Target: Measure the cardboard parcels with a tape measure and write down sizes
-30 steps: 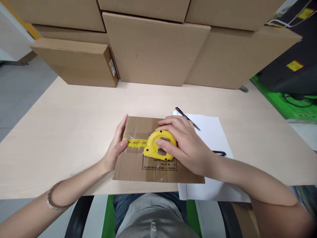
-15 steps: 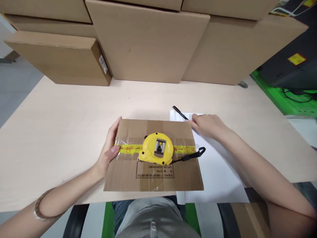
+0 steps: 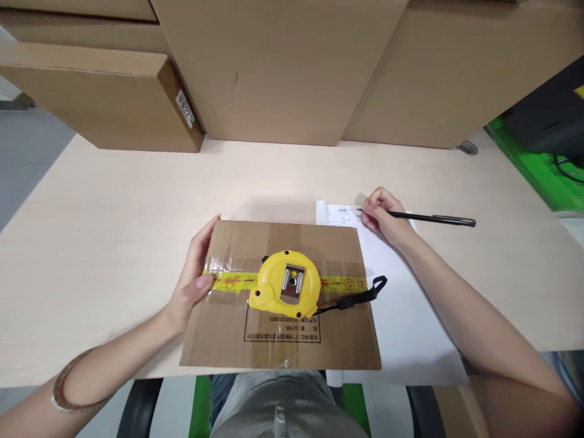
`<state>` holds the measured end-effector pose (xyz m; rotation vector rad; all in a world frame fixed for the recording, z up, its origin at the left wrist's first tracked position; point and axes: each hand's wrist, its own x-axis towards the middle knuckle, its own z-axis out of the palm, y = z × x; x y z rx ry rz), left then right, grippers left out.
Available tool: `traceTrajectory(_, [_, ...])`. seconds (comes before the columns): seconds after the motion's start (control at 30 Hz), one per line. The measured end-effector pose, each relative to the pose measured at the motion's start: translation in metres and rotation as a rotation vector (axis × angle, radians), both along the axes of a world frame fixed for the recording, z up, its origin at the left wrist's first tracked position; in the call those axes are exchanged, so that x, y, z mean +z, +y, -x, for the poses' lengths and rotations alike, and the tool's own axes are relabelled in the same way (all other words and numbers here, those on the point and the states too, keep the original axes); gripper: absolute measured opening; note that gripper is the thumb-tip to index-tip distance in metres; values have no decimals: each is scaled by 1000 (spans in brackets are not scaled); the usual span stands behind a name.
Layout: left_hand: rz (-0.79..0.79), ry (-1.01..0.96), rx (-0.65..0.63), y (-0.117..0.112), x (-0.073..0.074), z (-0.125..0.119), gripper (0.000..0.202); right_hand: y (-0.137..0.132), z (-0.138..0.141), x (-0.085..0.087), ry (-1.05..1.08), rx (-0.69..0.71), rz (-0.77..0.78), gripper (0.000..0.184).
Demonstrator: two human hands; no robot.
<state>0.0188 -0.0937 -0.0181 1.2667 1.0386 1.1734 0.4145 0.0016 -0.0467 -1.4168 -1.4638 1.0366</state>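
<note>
My left hand [image 3: 194,277] grips the left edge of a taped cardboard box [image 3: 228,340], thumb on top and fingers hidden along its side. On the box lies a yellow tape measure [image 3: 274,277] with a metal belt clip facing up. Its black wrist strap [image 3: 362,297] trails over the right edge. My right hand [image 3: 385,216] is closed around a black pen [image 3: 438,219], its tip at the top of a white sheet of paper [image 3: 401,322]. Small handwriting shows near the tip. The box covers the left part of the sheet.
Large cardboard boxes [image 3: 283,79] stand along the back of the pale table [image 3: 114,231]. A smaller carton [image 3: 91,103] with a white label is at the back left. Dark equipment sits on a green surface [image 3: 529,164] at the far right.
My right hand has moved away from the box's far right corner. The pen has swung round and now points left at the paper. My left hand keeps its hold on the box.
</note>
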Motion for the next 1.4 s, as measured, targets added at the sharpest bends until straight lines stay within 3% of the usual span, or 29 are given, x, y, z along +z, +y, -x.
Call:
traceTrajectory(0.3, [-6, 24, -22, 3, 1, 4, 64, 0, 3, 10, -26, 67, 125, 45])
traceTrajectory(0.7, [6, 20, 2, 2, 2, 3, 62, 0, 3, 6, -70, 43, 111, 47])
traceTrajectory(1.1, [-56, 29, -52, 3, -4, 9, 63, 0, 4, 6, -44, 44, 110, 53])
traceTrajectory(1.4, [-5, 29, -25, 3, 0, 6, 64, 0, 4, 7, -115, 75, 112, 45])
